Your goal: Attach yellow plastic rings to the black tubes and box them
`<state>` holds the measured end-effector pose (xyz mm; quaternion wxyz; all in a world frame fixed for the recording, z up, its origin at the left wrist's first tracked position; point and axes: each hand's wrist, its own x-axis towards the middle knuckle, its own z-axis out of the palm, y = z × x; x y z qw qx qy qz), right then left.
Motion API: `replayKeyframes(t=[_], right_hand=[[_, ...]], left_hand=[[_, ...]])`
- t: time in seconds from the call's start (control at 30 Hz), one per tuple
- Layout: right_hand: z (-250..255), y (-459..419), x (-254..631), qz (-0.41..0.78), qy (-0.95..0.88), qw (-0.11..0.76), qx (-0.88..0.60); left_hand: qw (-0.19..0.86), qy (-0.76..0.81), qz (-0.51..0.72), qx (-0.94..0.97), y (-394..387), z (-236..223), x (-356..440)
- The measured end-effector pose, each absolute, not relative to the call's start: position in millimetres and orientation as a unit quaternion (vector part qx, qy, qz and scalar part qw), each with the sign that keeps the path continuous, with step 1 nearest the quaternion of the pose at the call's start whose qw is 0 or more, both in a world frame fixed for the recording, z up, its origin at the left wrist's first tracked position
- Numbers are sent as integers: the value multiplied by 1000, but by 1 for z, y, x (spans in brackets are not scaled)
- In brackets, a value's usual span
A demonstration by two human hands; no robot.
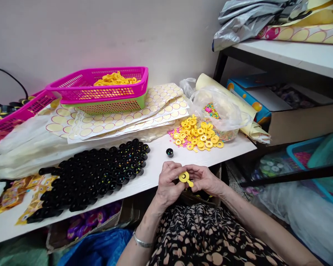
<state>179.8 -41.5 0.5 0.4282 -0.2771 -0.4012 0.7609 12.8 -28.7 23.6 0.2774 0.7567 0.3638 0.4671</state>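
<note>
Your left hand [168, 183] and right hand [207, 181] pinch one yellow ring piece [184, 177] before the desk [158, 157]; the grouped black cups [100, 173] appear largely filled, while a single cup [170, 152] and loose yellow pieces [201, 136] seemingly remain.

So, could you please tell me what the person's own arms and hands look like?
The left hand and right hand wear no gloves, and no sleeves cover the forearms. A silver-coloured bangle sits on the left arm; the right shows none.
</note>
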Motion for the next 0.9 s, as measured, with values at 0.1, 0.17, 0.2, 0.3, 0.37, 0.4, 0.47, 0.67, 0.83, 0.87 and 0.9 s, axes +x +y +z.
replayKeyframes(t=[0.1, 0.17, 0.2, 0.3, 0.37, 0.4, 0.47, 0.67, 0.83, 0.87, 0.9], right_hand=[[9, -45, 177, 744, -415, 432, -296], [13, -47, 177, 728, -437, 425, -312], [15, -48, 177, 724, -445, 419, -320], [15, -52, 178, 714, -450, 412, -343], [15, -54, 178, 704, -455, 415, -353], [15, -55, 178, 702, -457, 416, -354], [16, -56, 179, 710, -456, 409, -348], [6, -64, 173, 723, -411, 430, -352], [-6, -67, 172, 727, -370, 455, -357], [-6, -67, 173, 734, -375, 440, -356], [-5, -66, 175, 742, -378, 425, -355]], left_hand=[[220, 329, 453, 799, -34, 28, 22], [204, 312, 445, 814, -38, 29, 26], [203, 309, 444, 816, -39, 28, 28], [235, 306, 447, 807, -40, 26, 29], [269, 306, 445, 797, -40, 25, 28], [282, 307, 442, 794, -39, 24, 27], [289, 311, 433, 795, -40, 23, 26], [276, 306, 431, 803, -47, 14, 30], [318, 326, 435, 777, -47, 6, 30], [322, 329, 431, 776, -47, 6, 30], [324, 331, 425, 778, -47, 7, 29]])
